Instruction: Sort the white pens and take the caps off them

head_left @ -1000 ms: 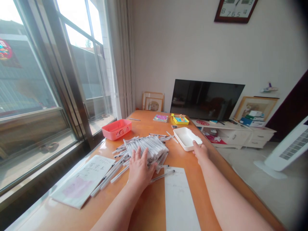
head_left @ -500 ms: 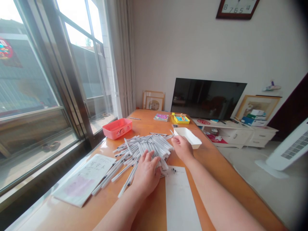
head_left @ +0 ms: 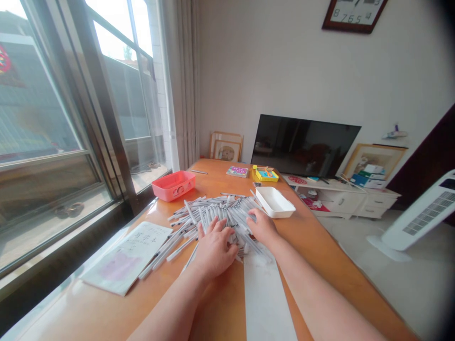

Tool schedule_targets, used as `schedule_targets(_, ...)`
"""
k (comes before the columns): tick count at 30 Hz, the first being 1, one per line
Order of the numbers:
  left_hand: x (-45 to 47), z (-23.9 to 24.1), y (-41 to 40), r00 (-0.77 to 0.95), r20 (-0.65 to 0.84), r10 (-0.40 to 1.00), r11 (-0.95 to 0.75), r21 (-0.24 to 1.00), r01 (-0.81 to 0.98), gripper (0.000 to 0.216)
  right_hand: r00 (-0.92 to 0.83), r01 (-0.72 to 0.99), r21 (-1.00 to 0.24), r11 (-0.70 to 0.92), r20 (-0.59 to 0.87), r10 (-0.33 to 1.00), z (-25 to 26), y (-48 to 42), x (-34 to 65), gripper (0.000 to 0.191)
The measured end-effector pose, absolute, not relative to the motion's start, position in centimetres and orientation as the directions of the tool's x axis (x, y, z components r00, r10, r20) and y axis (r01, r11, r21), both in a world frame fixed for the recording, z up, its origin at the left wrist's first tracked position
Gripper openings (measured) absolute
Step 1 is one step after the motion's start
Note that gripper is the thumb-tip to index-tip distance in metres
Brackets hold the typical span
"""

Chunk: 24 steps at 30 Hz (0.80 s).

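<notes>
A loose heap of pens point(head_left: 199, 207) with whitish, see-through barrels and dark ends lies on the wooden table. My left hand point(head_left: 215, 246) rests on the near side of the heap, fingers spread over the pens, gripping none that I can see. At the heap's right edge is my right hand point(head_left: 263, 227), its fingers bent and apart against the pens. Some pens beside it are smeared by motion. Under the near right pens lies a long white paper strip point(head_left: 266, 293). Just beyond my right hand stands a white plastic box point(head_left: 279, 210).
To the left are a writing booklet point(head_left: 124, 260) and a red plastic basket point(head_left: 174, 185). Farther back on the table point(head_left: 213, 177) lie a colourful booklet point(head_left: 237, 171), a yellow box point(head_left: 266, 175) and a single pen point(head_left: 199, 171). A television point(head_left: 302, 147) stands behind, and a window runs along the left.
My right hand has come nearer and slightly left, from beside the white box onto the heap's right edge. Pens there have shifted over the paper strip. My left hand stays nearly in place.
</notes>
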<state>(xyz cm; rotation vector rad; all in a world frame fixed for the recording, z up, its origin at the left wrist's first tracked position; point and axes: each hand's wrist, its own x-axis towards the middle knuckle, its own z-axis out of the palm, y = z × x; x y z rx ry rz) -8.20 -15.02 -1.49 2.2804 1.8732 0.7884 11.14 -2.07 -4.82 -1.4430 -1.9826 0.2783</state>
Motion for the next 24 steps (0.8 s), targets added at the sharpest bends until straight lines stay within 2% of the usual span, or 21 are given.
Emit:
schedule_targets(7, -8.3, -1.6, -14.8, 0.054, 0.428, 0.902, -0.251, 0.419, 0.873, 0.029, -0.157, 0.716, -0.587, 0.378, 0.392, 0.906, -5.2, -4.4, 12.8, 0.036)
schedule_targets(11, -8.1, -1.5, -14.8, 0.093, 0.480, 0.872, -0.310, 0.394, 0.865, 0.028, -0.093, 0.702, -0.628, 0.337, 0.388, 0.917, -4.9, -5.6, 13.5, 0.041)
schedule_targets(15, -7.6, -0.9, -15.1, 0.156, 0.503, 0.850, -0.371, 0.362, 0.856, 0.030, 0.008, 0.716, -0.646, 0.265, 0.387, 0.922, -3.6, -7.5, 14.4, 0.033)
schedule_targets(17, -7.2, -0.5, -15.5, 0.188, 0.492, 0.850, -0.392, 0.351, 0.851, 0.029, 0.061, 0.750, -0.632, 0.196, 0.360, 0.931, -2.8, -8.9, 14.8, 0.024)
schedule_targets(21, -6.2, -0.1, -16.4, 0.296, 0.405, 0.865, -0.436, 0.313, 0.844, 0.022, 0.047, 0.825, -0.560, 0.072, 0.194, 0.980, -1.8, -11.8, 15.2, 0.016)
schedule_targets(24, -5.7, -0.5, -16.7, 0.376, 0.347, 0.859, -0.474, 0.263, 0.841, 0.018, 0.026, 0.864, -0.499, 0.075, 0.192, 0.981, -1.9, -13.3, 15.4, 0.014)
